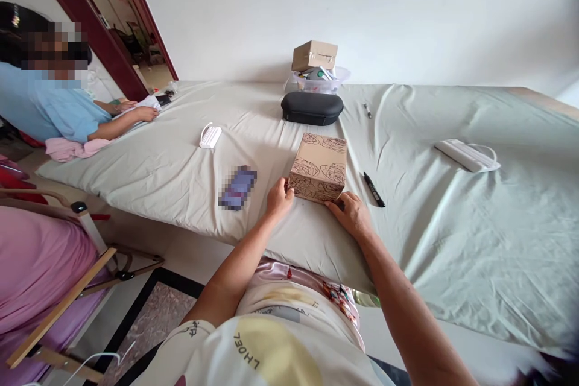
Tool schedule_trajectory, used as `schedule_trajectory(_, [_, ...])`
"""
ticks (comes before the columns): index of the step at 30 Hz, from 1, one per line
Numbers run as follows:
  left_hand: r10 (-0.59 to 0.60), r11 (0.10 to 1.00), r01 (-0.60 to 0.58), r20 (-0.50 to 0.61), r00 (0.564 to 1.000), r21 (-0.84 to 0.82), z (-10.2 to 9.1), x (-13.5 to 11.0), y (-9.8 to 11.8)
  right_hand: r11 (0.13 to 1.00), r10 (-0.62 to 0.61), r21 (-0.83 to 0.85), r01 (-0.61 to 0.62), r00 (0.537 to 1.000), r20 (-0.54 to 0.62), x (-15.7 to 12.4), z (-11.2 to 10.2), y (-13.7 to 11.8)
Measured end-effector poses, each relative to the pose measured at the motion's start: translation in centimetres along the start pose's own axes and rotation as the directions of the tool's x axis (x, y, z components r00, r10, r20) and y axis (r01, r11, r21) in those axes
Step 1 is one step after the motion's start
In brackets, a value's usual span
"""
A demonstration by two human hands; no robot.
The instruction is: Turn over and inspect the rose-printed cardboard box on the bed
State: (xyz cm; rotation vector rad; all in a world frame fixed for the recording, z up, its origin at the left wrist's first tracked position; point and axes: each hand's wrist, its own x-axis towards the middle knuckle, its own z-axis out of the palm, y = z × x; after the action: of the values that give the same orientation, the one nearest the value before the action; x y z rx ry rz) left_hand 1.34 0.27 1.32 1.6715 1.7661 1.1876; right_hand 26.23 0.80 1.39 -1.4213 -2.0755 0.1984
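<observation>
A brown cardboard box (319,166) with drawn swirl patterns sits on the pale green sheet (452,223) in front of me. My left hand (279,197) grips its near left corner, fingers curled against the side. My right hand (349,212) presses on the near right bottom corner, fingers bent against the box. A black marker (374,189) lies just right of the box, apart from my right hand.
A phone (237,187) lies left of the box. Farther back are a black case (312,108), a clear tub (322,80) with a small carton (314,55) on it, a pen (368,110) and two white masks (210,136) (468,154). Another person (58,102) leans at the far left.
</observation>
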Motion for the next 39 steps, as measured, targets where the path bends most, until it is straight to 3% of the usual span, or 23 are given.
schedule_trajectory(12, [-0.056, 0.998, 0.056, 0.005, 0.998, 0.007, -0.5, 0.0, 0.4, 0.999, -0.048, -0.001, 0.048, 0.999, 0.015, -0.2, 0.2, 0.1])
schedule_trajectory(31, [0.009, 1.000, -0.009, -0.031, 0.999, 0.013, -0.7, 0.0, 0.0, 0.999, -0.044, 0.028, 0.043, 0.999, 0.021, -0.3, -0.1, -0.5])
schedule_trajectory(35, [0.050, 0.999, -0.049, -0.071, 0.996, 0.021, -0.6, 0.2, -0.6, 0.993, -0.103, 0.062, 0.103, 0.995, -0.010, -0.5, 0.0, -0.5])
schedule_trajectory(39, [0.075, 0.997, -0.080, -0.208, 0.975, -0.016, -0.2, 0.4, -1.5, 0.958, -0.280, 0.045, 0.282, 0.959, -0.032, -0.7, 0.4, -1.7])
